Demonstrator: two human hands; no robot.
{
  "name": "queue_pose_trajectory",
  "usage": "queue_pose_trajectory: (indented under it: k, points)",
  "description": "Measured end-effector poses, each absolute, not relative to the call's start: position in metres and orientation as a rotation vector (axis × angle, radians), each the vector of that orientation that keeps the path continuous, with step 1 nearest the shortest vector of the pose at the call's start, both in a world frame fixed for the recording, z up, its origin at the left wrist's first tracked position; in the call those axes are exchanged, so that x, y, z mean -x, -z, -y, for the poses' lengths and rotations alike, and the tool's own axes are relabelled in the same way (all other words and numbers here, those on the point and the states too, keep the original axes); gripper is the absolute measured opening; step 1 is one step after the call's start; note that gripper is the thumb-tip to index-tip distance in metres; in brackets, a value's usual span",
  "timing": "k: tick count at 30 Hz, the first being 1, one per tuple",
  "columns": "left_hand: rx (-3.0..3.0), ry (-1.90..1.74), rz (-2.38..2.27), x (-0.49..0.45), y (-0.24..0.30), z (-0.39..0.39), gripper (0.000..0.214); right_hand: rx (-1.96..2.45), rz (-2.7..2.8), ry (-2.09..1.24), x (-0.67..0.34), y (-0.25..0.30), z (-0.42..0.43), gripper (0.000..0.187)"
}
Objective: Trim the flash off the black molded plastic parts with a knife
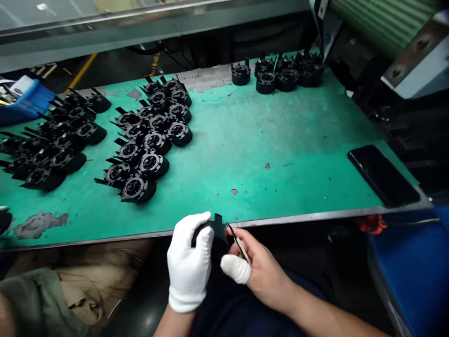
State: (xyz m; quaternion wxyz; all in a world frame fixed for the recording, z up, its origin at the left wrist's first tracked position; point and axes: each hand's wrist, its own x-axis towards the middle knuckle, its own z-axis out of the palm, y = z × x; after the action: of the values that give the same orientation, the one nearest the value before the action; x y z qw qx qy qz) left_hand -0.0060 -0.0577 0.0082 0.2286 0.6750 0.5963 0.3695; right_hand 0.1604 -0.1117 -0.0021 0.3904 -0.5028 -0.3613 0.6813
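My left hand [188,264], in a white glove, is closed around a black round plastic part [219,229] at the table's front edge. An upright tab shows on top of that part; the glove hides much of the rest. My right hand [261,267] is bare apart from a white cover on the thumb. Its fingers grip a slim pointed tool, perhaps a knife [239,244], with a dark tip and a pale side. The tip points up and left, close beside the black part; whether they touch I cannot tell.
On the green table [280,140] stand several similar black parts [152,140] in groups at left and back. A phone [384,175] lies at right. A blue bin [26,103] is at far left, machinery [396,28] at upper right. Another person's sleeve [45,299] shows lower left.
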Motion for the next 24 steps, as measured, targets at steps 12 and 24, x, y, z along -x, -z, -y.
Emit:
queue_pose_trajectory:
  k: [12,24]
  points:
    - [-1.955,-0.975,-1.755,0.008,0.013,0.055,0.022,1.288,1.002,-1.781,-0.171,0.037,0.095,0.039]
    - [-2.012,-1.061,-1.655,0.008,0.015,0.05,0.023,1.351,0.974,-1.849,-0.168,0.029,0.082,0.035]
